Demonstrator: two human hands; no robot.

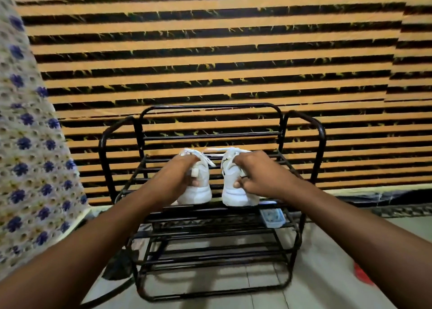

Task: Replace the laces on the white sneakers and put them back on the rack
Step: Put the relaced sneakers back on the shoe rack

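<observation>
1. Striped orange-black cloth hangs behind black metal rack
2. Floral crochet fabric left of rack
3. Two white sneakers sit side by side on rack's upper shelf, heels twd camera, laces on top
4. Left hand grips left sneaker, fingers curled round its collar
5. Right hand grips right sneaker, thumb at heel
6. Small pale box on a lower rack shelf, below right sneaker

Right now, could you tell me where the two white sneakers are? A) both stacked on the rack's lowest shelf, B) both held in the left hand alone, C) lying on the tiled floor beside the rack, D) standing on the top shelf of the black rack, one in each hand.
D: the left sneaker and right sneaker stand on the black rack top shelf, gripped by the left hand and right hand.
</observation>
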